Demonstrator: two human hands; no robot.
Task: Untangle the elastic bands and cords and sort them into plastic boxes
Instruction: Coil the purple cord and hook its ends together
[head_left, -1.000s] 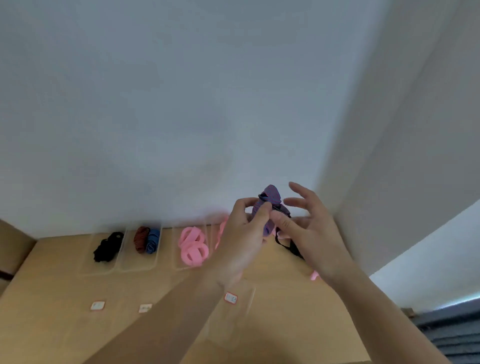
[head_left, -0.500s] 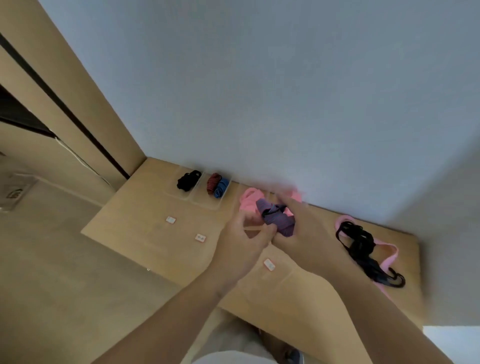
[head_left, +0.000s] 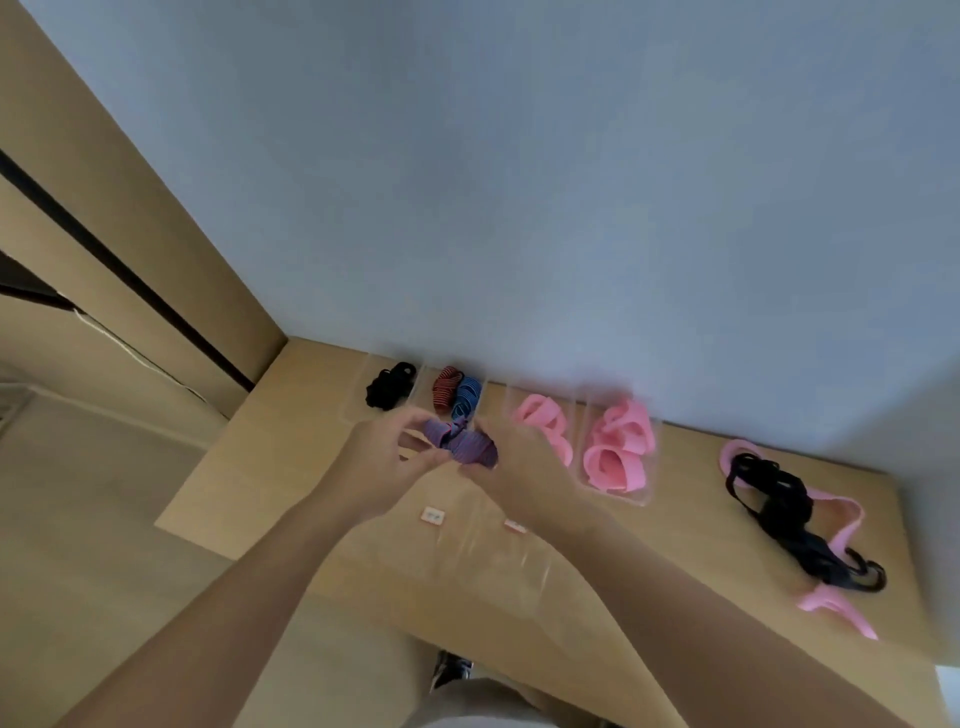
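Pale wood table (head_left: 249, 467) under a blue-grey wall fills my view, and I read it from the near edge outward. Nearest me a small white label (head_left: 432, 515) lies on the wood, beside a see-through box (head_left: 493, 558) that I can barely make out through the blur.

My worry is the stretch in the material. If either pinch slackens, I expect the folded band to spring open and tangle again. The clear walls are also hard to see, so a knuckle could nudge a box or the band could land in the wrong one.

Just past the label, both hands hold the purple striped band (head_left: 465, 448) in the air above the table. It touches no box, as far as I can tell. The left hand (head_left: 387, 462) has its fingers curled and nips the band's left end between thumb and fingertips. The right hand (head_left: 519, 478) is closed round the right end in the same way, and neither hand has a finger spread.

Beyond them a row of clear boxes runs along the wall. From the left they hold a black cord (head_left: 389, 387), a red coil (head_left: 445, 392) sharing a box with a blue coil (head_left: 467, 399), and then pink bands (head_left: 618, 452) in two boxes. Well apart on the right, a tangle of black hooked cords (head_left: 779, 493) and a pink strap (head_left: 847, 519) lies loose on the table, not yet sorted.
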